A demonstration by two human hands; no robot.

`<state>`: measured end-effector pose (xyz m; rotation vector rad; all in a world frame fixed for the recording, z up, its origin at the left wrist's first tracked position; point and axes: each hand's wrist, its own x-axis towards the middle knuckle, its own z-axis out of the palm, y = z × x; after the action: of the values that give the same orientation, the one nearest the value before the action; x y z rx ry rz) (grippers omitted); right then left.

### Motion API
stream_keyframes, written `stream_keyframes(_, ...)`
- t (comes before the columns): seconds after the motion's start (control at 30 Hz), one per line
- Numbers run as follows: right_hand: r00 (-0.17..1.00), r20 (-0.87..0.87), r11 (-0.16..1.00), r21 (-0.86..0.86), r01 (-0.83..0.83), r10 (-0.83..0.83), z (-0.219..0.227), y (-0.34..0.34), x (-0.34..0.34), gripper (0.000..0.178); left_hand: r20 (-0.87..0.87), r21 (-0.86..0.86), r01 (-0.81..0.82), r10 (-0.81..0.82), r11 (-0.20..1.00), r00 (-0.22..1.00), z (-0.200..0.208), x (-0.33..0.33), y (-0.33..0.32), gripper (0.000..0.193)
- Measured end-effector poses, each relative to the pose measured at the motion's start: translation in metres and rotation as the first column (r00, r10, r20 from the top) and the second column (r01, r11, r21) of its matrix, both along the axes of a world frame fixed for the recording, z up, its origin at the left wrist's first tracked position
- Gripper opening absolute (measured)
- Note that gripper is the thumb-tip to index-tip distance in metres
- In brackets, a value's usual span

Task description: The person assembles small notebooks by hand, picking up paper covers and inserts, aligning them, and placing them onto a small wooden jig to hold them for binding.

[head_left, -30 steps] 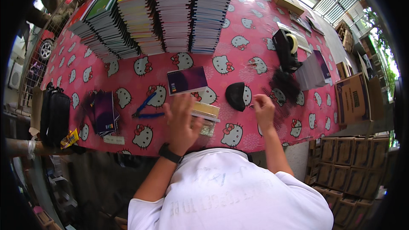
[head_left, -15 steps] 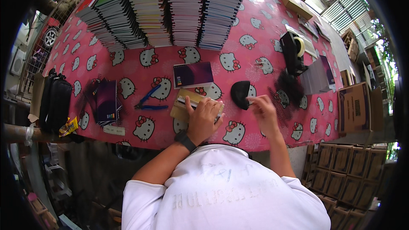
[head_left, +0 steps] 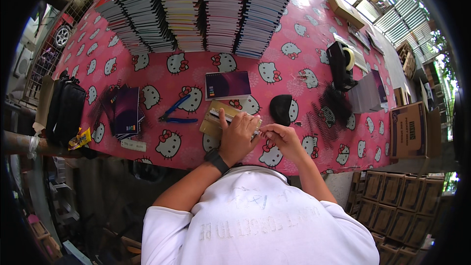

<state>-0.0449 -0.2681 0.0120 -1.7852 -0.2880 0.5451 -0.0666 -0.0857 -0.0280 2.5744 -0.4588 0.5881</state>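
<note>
Left hand point(head_left: 238, 135): palm down, fingers extended and slightly spread, thumb raised apart, laid over the right part of a tan block point(head_left: 211, 126) with a pale strip along it. Right hand point(head_left: 283, 140): thumb and fingers drawn together at the right end of the block; whether a small part is held between them cannot be determined.

The block lies near the front edge of the pink tabletop point(head_left: 305, 102), directly ahead of the torso. Its left end is exposed; its right end is largely covered by the left hand.

Clearances around the block: a purple notebook point(head_left: 228, 86) lies just beyond its far edge. Blue-handled pliers point(head_left: 179, 119) lie to the left, jaws toward the left, with patterned surface between them and the block. A black rounded object point(head_left: 281, 109) lies ahead of the right hand, apart from it. Farther right, black wire coils point(head_left: 336, 100) lie beside a stack of translucent sheets point(head_left: 364, 95), short of the right edge. Notebook stacks point(head_left: 226, 22) stand along the far side; a wide band of patterned surface separates them from the purple notebook.
</note>
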Motion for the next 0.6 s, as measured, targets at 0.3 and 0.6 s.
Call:
stream_keyframes(0.3,0.914,0.388,0.987,-0.146,-0.065,0.118,0.001,0.008,-0.002,0.027,-0.09,-0.014,0.003,-0.004,1.0,0.996,0.007,0.0,0.001,0.054)
stream_keyframes(0.6,0.531,0.847,0.615,-0.406,0.676,-0.025,-0.043,-0.046,0.032,0.063,-0.055,-0.13,0.168,-0.176,0.977,0.983,0.005,-0.003,0.019,0.022)
